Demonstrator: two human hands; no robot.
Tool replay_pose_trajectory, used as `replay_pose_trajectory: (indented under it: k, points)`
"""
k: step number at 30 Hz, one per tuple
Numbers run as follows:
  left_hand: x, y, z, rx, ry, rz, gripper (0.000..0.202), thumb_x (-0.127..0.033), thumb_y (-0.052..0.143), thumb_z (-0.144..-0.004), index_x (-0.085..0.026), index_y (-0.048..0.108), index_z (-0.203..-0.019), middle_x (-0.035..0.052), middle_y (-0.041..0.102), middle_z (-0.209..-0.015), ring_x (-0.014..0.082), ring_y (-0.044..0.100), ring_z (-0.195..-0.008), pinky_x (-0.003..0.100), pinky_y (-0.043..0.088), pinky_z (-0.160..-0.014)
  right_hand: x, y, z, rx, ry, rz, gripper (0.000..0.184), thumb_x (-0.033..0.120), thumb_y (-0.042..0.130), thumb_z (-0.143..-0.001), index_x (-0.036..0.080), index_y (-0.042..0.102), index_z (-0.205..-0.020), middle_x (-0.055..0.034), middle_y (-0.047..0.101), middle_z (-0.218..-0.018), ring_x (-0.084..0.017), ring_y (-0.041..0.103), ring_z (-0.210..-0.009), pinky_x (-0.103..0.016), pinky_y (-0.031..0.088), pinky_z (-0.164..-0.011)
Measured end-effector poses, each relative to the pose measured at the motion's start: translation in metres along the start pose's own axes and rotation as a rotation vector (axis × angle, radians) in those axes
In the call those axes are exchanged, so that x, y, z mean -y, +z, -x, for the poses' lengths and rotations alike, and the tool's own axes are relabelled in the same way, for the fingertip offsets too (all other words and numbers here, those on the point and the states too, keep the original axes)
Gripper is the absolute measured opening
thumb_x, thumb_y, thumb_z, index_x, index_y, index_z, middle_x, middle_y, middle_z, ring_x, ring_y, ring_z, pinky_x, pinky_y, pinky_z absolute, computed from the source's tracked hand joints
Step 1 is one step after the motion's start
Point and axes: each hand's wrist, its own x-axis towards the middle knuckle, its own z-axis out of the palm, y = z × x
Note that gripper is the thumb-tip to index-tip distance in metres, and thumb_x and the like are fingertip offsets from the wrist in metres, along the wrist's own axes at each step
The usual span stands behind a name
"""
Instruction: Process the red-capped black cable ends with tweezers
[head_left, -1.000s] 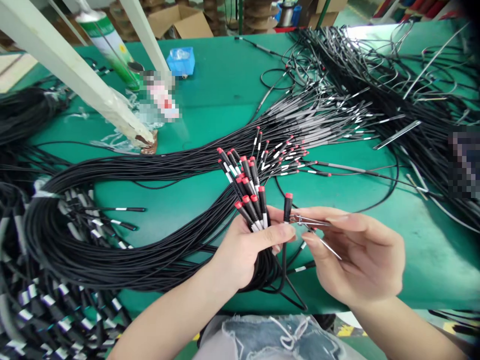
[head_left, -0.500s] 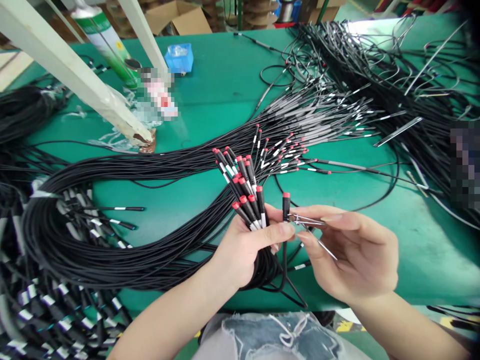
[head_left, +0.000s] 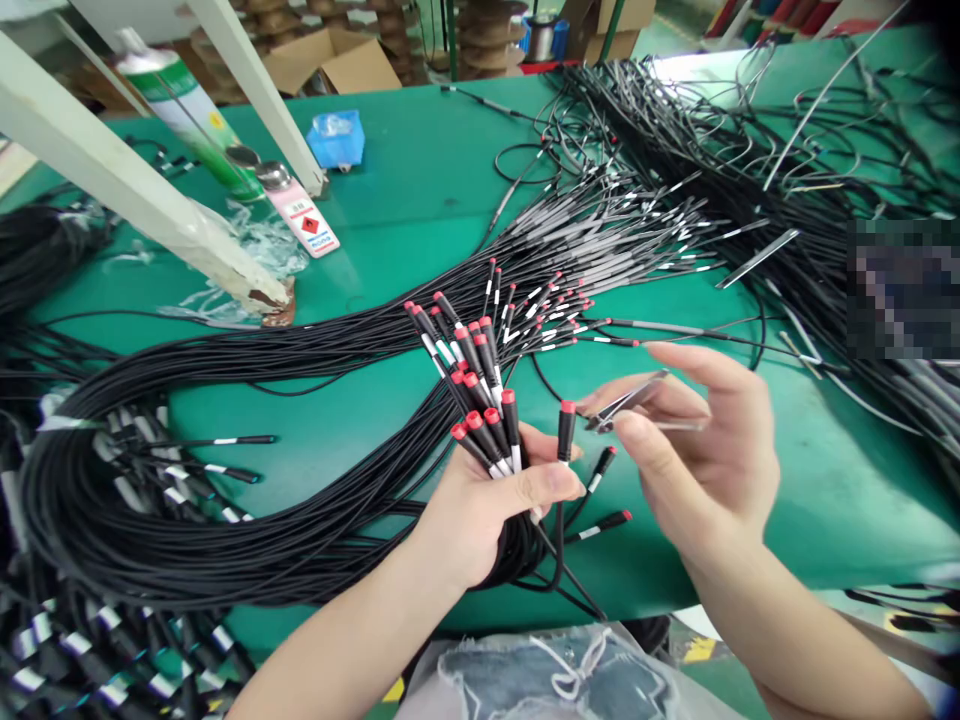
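Observation:
My left hand (head_left: pixel 480 515) is closed around a bunch of black cables whose red-capped connectors (head_left: pixel 487 432) point upward. One red-capped connector (head_left: pixel 567 432) stands apart from the bunch, pinched between the thumb and a finger. To its right, my right hand (head_left: pixel 712 450) holds silver nail clippers (head_left: pixel 628 402) between thumb and fingers. Their jaws point left toward the single connector, with a small gap between. Two more red-tipped cable ends (head_left: pixel 604 522) hang just right of my left hand. The rest of the held cables curves left across the green table (head_left: pixel 420 180).
A large looped cable bundle (head_left: pixel 150 545) lies at left, tied with a pale band. More cables (head_left: pixel 645 130) spread over the back right. A white post (head_left: pixel 142 170), a pink-white bottle (head_left: pixel 304 220), a green can (head_left: pixel 195 120) and a blue bin (head_left: pixel 335 140) stand at back left.
The nail clippers have come away from the single connector, and my right hand has lifted and opened its grip somewhat. My left hand keeps the bunch. The whole view has shifted slightly.

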Motion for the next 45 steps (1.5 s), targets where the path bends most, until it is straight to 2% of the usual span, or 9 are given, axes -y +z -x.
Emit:
replay_pose_trajectory:
  k: [5,11,17,21,26,33,38,42,45]
  points:
    - [0.003,0.001,0.000,0.036,-0.035,-0.052,0.026,-0.027,0.091,-0.058,-0.016,0.070,-0.068,-0.0005,0.065,-0.058,0.0074,0.052,-0.048,0.020,0.038,-0.050,0.001,-0.008,-0.013,0.306,0.256,-0.085,0.019,0.037,0.056,-0.097,0.024,0.069,-0.094,-0.0014,0.062,-0.081,-0.013,0.057,-0.070,-0.027,0.049,-0.062]
    - [0.001,0.000,0.000,0.113,-0.046,0.109,0.017,-0.023,0.080,-0.067,-0.015,0.075,-0.081,0.0020,0.064,-0.070,0.0110,0.058,-0.062,0.021,0.045,-0.058,0.005,-0.030,-0.029,0.475,0.068,-0.383,0.048,0.046,0.048,-0.098,0.019,0.054,-0.059,0.0009,0.041,-0.047,-0.014,0.044,-0.053,-0.030,0.038,-0.051]
    - [0.001,0.002,0.000,0.083,-0.059,0.021,0.018,-0.025,0.083,-0.069,-0.015,0.075,-0.081,0.0031,0.068,-0.066,0.0127,0.062,-0.059,0.023,0.047,-0.060,0.002,-0.041,-0.029,0.302,0.150,-0.049,0.030,0.034,0.056,-0.096,0.021,0.062,-0.069,0.0004,0.051,-0.062,-0.015,0.048,-0.061,-0.031,0.041,-0.060]
    - [0.002,0.002,-0.001,0.054,-0.005,-0.035,0.016,-0.024,0.084,-0.069,-0.014,0.073,-0.076,0.0015,0.066,-0.064,0.0114,0.058,-0.057,0.023,0.046,-0.060,0.012,-0.034,-0.027,0.521,0.240,0.146,0.031,0.041,0.058,-0.095,0.019,0.061,-0.073,0.0014,0.051,-0.064,-0.012,0.047,-0.061,-0.025,0.040,-0.056]
    - [0.003,0.001,-0.003,-0.033,0.085,-0.021,0.015,-0.019,0.085,-0.067,-0.015,0.072,-0.073,-0.0017,0.063,-0.068,0.0077,0.053,-0.056,0.021,0.042,-0.055,0.018,-0.021,-0.021,0.739,0.090,0.209,0.026,0.028,0.063,-0.093,0.018,0.056,-0.070,0.0033,0.051,-0.065,-0.008,0.048,-0.061,-0.020,0.039,-0.054]
    - [0.000,0.002,-0.005,-0.098,0.091,0.092,0.016,-0.023,0.083,-0.071,-0.015,0.076,-0.082,0.0037,0.071,-0.071,0.0070,0.052,-0.052,0.019,0.039,-0.049,0.018,-0.012,-0.012,0.700,-0.016,0.343,0.034,0.022,0.058,-0.095,0.019,0.043,-0.065,0.0036,0.045,-0.061,-0.009,0.044,-0.058,-0.021,0.037,-0.052]
    - [-0.003,0.002,-0.003,-0.086,0.060,0.088,0.018,-0.024,0.084,-0.068,-0.015,0.076,-0.082,0.0032,0.071,-0.066,0.0072,0.051,-0.050,0.018,0.036,-0.046,0.020,-0.016,-0.014,0.671,0.005,0.323,0.025,0.028,0.053,-0.098,0.019,0.057,-0.076,0.0012,0.053,-0.067,-0.010,0.051,-0.060,-0.021,0.043,-0.053]
    - [-0.002,0.003,-0.002,-0.070,0.067,0.081,0.017,-0.023,0.082,-0.070,-0.014,0.076,-0.082,0.0046,0.071,-0.065,0.0072,0.049,-0.048,0.019,0.035,-0.046,0.016,-0.017,-0.012,0.313,0.058,0.144,0.028,0.022,0.054,-0.097,0.027,0.059,-0.125,-0.0014,0.067,-0.088,-0.012,0.062,-0.066,-0.023,0.052,-0.053]
    - [-0.002,0.003,-0.002,-0.060,0.062,0.073,0.017,-0.023,0.082,-0.069,-0.013,0.075,-0.080,0.0051,0.070,-0.064,0.0072,0.049,-0.048,0.020,0.036,-0.046,0.012,-0.012,-0.006,0.114,0.028,-0.032,0.046,0.014,0.062,-0.091,0.029,0.052,-0.134,-0.0047,0.070,-0.109,-0.017,0.070,-0.079,-0.029,0.062,-0.063]
